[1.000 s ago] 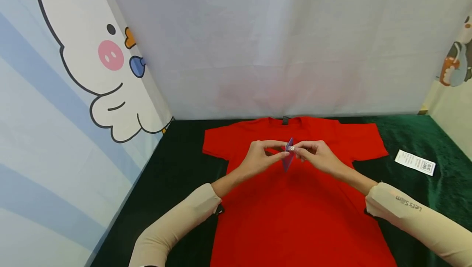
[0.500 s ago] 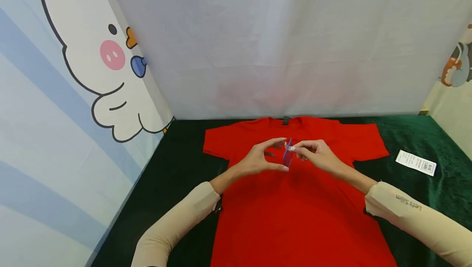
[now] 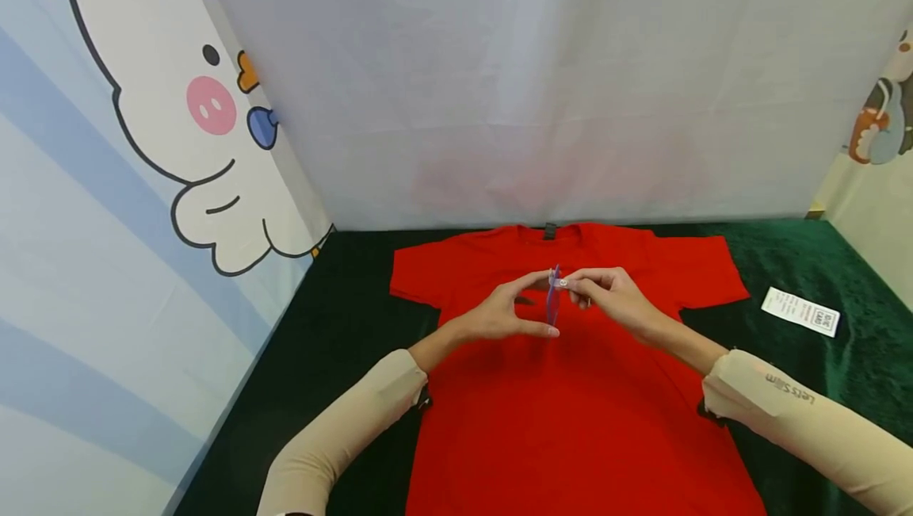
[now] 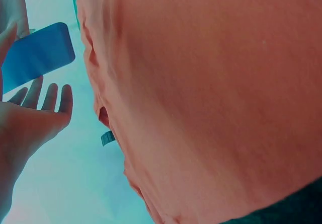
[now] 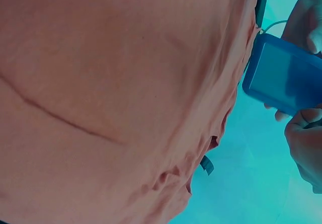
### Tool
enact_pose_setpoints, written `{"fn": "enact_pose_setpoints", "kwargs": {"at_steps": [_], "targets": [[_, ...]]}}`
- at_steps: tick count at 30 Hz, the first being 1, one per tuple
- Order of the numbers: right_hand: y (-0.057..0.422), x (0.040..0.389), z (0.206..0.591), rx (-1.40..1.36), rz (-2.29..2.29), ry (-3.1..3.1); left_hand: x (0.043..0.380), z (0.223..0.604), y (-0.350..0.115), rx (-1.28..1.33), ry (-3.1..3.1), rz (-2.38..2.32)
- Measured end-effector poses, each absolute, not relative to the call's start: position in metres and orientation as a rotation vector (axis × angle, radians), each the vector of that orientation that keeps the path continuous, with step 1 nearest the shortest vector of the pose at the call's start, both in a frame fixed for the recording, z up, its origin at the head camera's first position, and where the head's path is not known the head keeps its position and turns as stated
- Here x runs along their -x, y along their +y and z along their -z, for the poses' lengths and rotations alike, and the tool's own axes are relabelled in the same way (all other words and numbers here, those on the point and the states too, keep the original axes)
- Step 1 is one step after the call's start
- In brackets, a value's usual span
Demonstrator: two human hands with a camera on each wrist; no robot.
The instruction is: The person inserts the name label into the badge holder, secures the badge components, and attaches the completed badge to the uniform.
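A thin purple badge holder (image 3: 552, 298) with a short strap stands edge-on above a red T-shirt (image 3: 585, 405). My right hand (image 3: 609, 298) pinches the strap (image 3: 563, 284), which has a round snap. Around the holder's other side, my left hand (image 3: 499, 314) has thumb and fingers spread, its fingertips close to the upper and lower edges. The left wrist view shows left fingers (image 4: 49, 97) extended by the edge of the blue-looking holder (image 4: 43, 50). In the right wrist view the holder (image 5: 282, 75) lies between both hands; a thin loop shows at its corner.
A white printed card (image 3: 800, 311) lies right of the shirt on dark green cloth (image 3: 364, 326). The shirt lies flat, its neck label (image 3: 550, 231) at the far side. A pale curtain (image 3: 535, 88) rises behind, with a cartoon-printed panel (image 3: 157, 104) at left.
My left fingers have let go of their pinch on the badge holder and spread around it. The right hand keeps hold of the strap. The holder has turned slightly more upright.
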State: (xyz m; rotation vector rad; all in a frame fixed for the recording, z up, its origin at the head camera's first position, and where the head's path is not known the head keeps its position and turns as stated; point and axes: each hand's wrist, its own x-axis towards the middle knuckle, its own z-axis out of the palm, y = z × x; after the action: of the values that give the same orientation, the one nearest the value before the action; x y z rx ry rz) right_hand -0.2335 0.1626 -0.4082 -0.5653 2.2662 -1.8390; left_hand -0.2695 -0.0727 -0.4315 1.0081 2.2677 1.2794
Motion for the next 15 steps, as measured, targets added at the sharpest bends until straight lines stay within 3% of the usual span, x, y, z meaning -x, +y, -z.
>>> {"fn": "enact_pose_setpoints", "kwargs": {"at_steps": [15], "targets": [[0.1706, 0.2343, 0.4142, 0.565, 1.807, 2.272, 0.2679, 0.4335, -0.0812, -0.987, 2.314, -1.365]]}}
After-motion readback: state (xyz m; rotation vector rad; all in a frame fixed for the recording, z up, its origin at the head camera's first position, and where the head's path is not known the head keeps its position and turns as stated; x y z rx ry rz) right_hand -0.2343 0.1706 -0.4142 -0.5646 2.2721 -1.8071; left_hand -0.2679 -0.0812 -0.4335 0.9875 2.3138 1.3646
